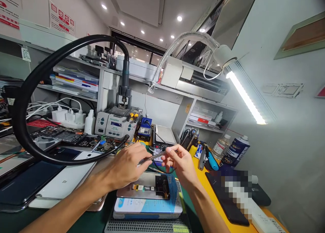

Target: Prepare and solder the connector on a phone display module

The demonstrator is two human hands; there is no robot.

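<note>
My left hand point(129, 163) and my right hand point(181, 162) are raised over the workbench, both closed on a thin, dark phone part point(158, 155). The part is seen nearly edge-on, so its exact kind cannot be made out. My left hand pinches its left end between thumb and fingers. At the right end, my right thumb and index finger grip it, with the other fingers curled below. Beneath my hands lies a phone screen assembly point(127, 191), back side up, with a flex cable across it. It rests on a blue and white box point(147, 207), atop a grey perforated base point(147, 226).
A black hose point(19, 101) loops over the left side, near a hot-air rework station point(115, 124). Several phones, including a white one point(66, 180), lie left. A black phone point(225, 199), spray can point(235, 151) and bottle point(220, 146) are right. A lit lamp point(246, 97) hangs above.
</note>
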